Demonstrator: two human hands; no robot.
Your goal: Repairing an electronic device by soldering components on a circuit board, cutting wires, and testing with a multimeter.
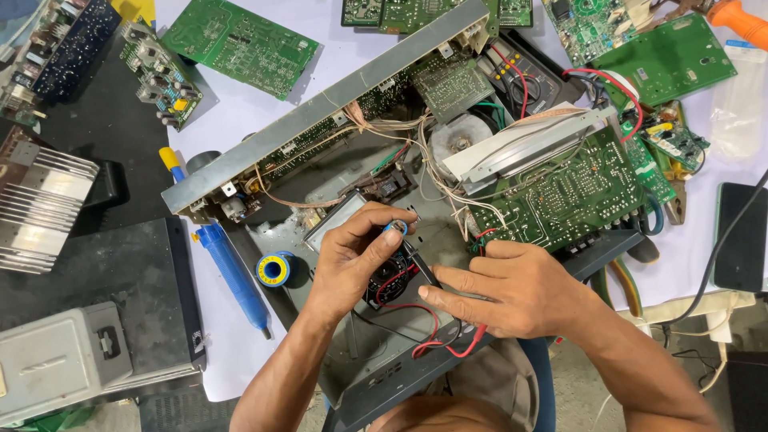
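Note:
An opened electronic chassis [320,112] lies on the bench with its boards and wiring exposed. My left hand [352,256] is closed on a small round black part [392,280] with a blue cap [394,227] at its top, held over the chassis floor. My right hand [512,292] rests beside it, fingers pressing on red and black wires [416,316] near the front panel [400,376]. A large green circuit board [560,196] stands tilted just behind my right hand.
A blue desoldering pump [232,272] and a solder spool [274,269] lie left of the chassis. Loose green boards [240,44] lie at the back. A finned heatsink [36,208] and a grey box [64,360] sit at left. Pliers [676,200] and a phone [740,236] are at right.

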